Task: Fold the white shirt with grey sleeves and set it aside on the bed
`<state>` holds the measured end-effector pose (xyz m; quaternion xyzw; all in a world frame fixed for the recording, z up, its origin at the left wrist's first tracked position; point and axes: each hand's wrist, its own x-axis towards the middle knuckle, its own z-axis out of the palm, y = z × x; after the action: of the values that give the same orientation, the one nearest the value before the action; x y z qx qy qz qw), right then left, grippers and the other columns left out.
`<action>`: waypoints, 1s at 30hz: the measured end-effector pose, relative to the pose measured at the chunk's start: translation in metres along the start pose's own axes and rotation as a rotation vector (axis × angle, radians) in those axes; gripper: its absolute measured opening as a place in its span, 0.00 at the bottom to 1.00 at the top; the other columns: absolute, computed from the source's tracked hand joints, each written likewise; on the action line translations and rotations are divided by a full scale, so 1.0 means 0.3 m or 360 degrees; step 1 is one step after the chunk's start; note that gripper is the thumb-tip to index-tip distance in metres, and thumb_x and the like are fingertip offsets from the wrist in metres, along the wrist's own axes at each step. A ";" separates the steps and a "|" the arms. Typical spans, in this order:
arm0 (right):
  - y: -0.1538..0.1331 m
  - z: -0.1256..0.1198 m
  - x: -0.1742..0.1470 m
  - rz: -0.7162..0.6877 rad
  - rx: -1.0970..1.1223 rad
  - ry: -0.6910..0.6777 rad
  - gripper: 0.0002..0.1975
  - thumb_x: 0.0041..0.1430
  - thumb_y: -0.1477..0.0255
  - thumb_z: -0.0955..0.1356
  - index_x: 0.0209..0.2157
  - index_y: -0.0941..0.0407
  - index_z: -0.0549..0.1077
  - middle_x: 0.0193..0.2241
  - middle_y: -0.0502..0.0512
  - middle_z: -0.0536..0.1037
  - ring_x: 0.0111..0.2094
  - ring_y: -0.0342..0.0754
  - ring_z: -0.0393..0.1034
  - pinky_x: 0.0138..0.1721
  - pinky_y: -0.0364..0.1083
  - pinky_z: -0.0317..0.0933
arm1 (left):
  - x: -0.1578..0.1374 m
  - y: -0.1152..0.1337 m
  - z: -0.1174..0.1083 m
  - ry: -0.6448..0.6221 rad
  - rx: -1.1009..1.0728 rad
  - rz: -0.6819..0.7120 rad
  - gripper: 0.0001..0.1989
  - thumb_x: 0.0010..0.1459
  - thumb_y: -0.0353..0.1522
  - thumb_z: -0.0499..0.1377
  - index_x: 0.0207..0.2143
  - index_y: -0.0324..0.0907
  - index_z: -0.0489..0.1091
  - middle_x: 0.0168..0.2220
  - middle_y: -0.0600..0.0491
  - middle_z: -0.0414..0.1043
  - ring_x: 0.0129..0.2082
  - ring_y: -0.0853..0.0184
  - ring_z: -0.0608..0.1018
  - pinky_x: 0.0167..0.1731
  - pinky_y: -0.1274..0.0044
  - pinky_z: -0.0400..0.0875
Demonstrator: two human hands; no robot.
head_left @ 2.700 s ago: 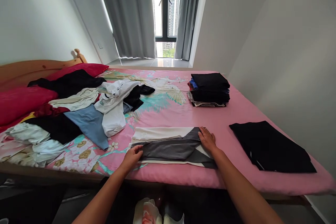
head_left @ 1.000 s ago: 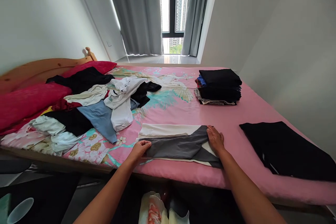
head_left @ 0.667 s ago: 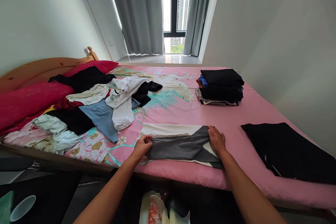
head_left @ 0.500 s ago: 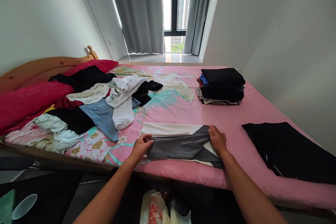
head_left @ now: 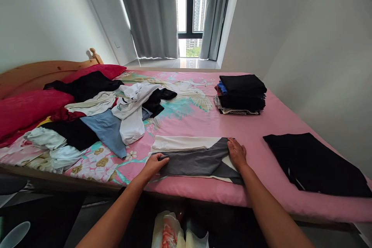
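Note:
A grey-and-cream shirt [head_left: 192,161] lies folded into a long strip across the near edge of the bed. My left hand [head_left: 155,164] pinches its left end, thumb against fingers, at the grey cloth. At the opposite end my right hand [head_left: 236,153] rests flat on the upper right corner, fingers stretched out over the grey part. Cream cloth shows along the strip's far side and at its lower right. The layers beneath are hidden.
Loose clothes [head_left: 107,122] are heaped on the left, beside red pillows [head_left: 35,110]. A stack of folded clothes [head_left: 242,95] stands at the far right. Nearer, a flat black garment [head_left: 316,164] lies on the pink sheet [head_left: 186,124]. A translucent bowl [head_left: 16,236] is at lower left.
The view has shifted slightly, so everything sits a little further left. Both hands stay at the shirt's two ends, with hardly any visible change in the cloth.

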<state>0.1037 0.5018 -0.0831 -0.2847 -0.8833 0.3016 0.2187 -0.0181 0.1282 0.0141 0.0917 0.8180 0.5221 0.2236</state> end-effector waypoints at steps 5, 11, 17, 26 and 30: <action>0.000 -0.013 -0.006 -0.0079 0.0080 0.0156 0.28 0.62 0.54 0.52 0.54 0.55 0.65 0.56 0.58 0.64 0.58 0.53 0.54 0.60 0.62 0.40 | 0.020 0.078 -0.014 0.0136 -0.0146 0.0202 0.20 0.44 0.48 0.59 0.29 0.40 0.68 0.25 0.58 0.68 0.26 0.71 0.70 0.26 0.81 0.62; -0.001 -0.028 -0.007 -0.0239 0.0153 0.0358 0.30 0.62 0.54 0.53 0.54 0.60 0.64 0.55 0.62 0.64 0.58 0.51 0.54 0.60 0.54 0.48 | 0.098 0.011 -0.062 0.0274 -0.0044 0.0145 0.19 0.41 0.46 0.61 0.28 0.39 0.70 0.24 0.55 0.70 0.25 0.68 0.71 0.24 0.79 0.62; 0.001 -0.025 -0.012 -0.0279 0.0160 0.0387 0.27 0.62 0.55 0.56 0.52 0.59 0.66 0.53 0.62 0.67 0.55 0.53 0.58 0.58 0.56 0.51 | 0.130 -0.051 -0.088 0.0199 0.0019 0.0053 0.19 0.38 0.45 0.62 0.28 0.39 0.71 0.26 0.54 0.71 0.26 0.68 0.71 0.24 0.80 0.62; 0.004 -0.018 -0.029 -0.0245 0.0164 0.0475 0.31 0.61 0.53 0.56 0.55 0.62 0.63 0.55 0.68 0.62 0.59 0.56 0.52 0.59 0.58 0.47 | 0.137 -0.029 -0.144 -0.0007 0.0057 -0.0151 0.20 0.39 0.45 0.62 0.29 0.38 0.70 0.21 0.57 0.67 0.19 0.71 0.68 0.17 0.81 0.56; 0.000 -0.017 -0.033 -0.0249 0.0154 0.0529 0.31 0.60 0.53 0.56 0.55 0.62 0.62 0.55 0.67 0.62 0.59 0.56 0.52 0.59 0.58 0.47 | 0.142 -0.024 -0.133 0.0008 0.0079 -0.0091 0.17 0.37 0.43 0.63 0.22 0.39 0.67 0.17 0.59 0.62 0.17 0.74 0.64 0.17 0.81 0.52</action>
<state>0.1138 0.4977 -0.0816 -0.2502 -0.8389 0.2747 0.3977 -0.0734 0.1088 0.0103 0.0724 0.8335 0.4953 0.2339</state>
